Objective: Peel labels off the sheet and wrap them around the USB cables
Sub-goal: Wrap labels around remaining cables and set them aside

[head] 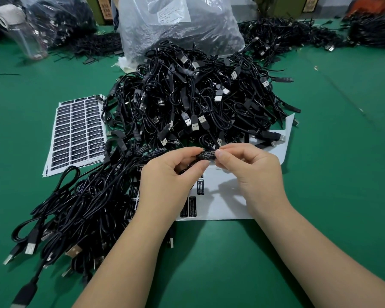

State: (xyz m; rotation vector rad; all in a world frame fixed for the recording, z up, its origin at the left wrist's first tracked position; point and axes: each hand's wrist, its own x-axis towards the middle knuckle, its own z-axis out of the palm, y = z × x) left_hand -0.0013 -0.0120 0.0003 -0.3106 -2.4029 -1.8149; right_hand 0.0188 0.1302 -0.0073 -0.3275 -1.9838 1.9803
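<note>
Both hands, the left hand [165, 174] and the right hand [251, 172], pinch one black label [209, 154] lying sideways between them on a USB cable [206, 138], just above the nearly used-up label sheet [227, 196] on the green counter [209, 263].

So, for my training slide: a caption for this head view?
Both hands, left hand and right hand, press a label around a cable beside the label sheet.

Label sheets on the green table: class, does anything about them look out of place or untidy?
Yes. The full label sheet lies flat, but cables from the cable pile lie over its right edge, and the nearly used sheet is half buried beneath the pile.
</note>
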